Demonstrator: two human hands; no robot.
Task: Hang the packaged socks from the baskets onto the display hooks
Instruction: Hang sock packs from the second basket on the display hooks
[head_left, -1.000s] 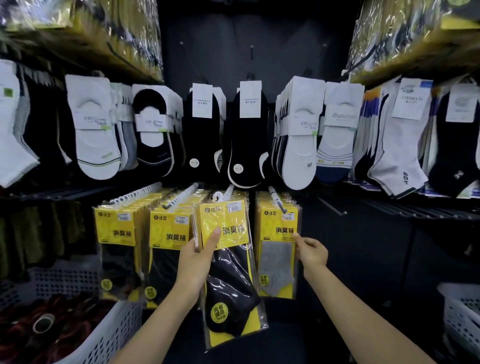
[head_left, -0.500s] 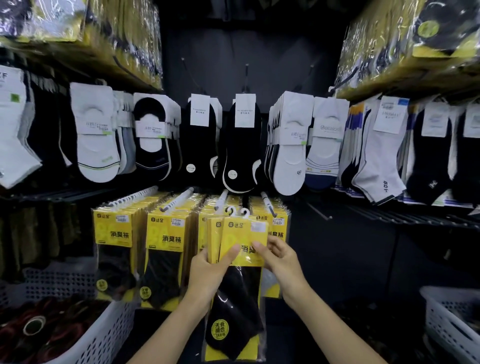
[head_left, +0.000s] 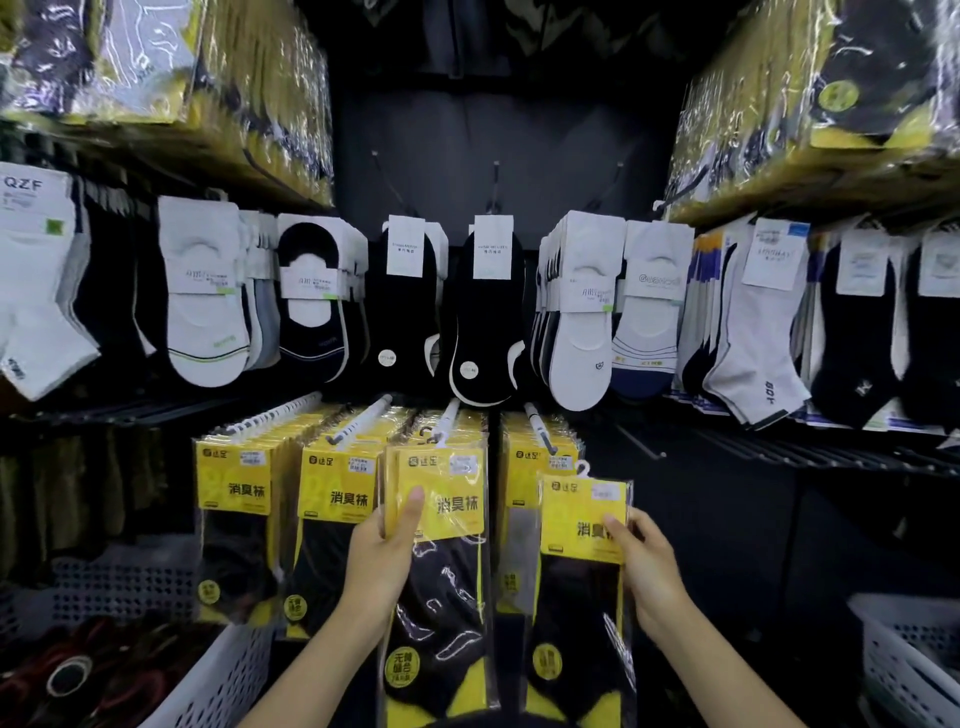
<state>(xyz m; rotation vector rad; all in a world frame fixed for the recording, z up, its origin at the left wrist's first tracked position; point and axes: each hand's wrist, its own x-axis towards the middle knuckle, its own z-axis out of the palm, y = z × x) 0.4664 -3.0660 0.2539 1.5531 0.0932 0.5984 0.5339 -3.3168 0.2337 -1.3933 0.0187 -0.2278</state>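
Closest to me, my left hand (head_left: 382, 564) grips a small stack of sock packs (head_left: 441, 514), with the thumb flat on the yellow card and the fingers curled behind. The card reads 消臭袜 in black. A logo and a white price sticker above it are too small for me to read. Lower down, over the black sock, a round yellow sticker reads 无骨缝合.

My right hand (head_left: 649, 571) pinches a single pack (head_left: 574, 525) by its right edge, the thumb covering the last character of the same 消臭袜 print. Its white hanger tab (head_left: 583, 469) is free of any hook.

A white perforated basket (head_left: 228, 670) sits low on my left, holding dark items I cannot identify. The second basket (head_left: 904, 670) is low on my right.

Behind my hands, four display hooks (head_left: 363, 423) with white tips carry rows of identical yellow packs (head_left: 236, 483). The single pack overlaps the front of the rightmost row. The stack's top lies just under the third hook's tip, and I cannot tell whether it is threaded on.

Farther back hang black and white no-show socks (head_left: 488, 312) with paper bands whose print is too soft to read. A label on the far left reads QZF (head_left: 23, 183). Plastic-wrapped bundles (head_left: 234, 67) fill the top shelves.
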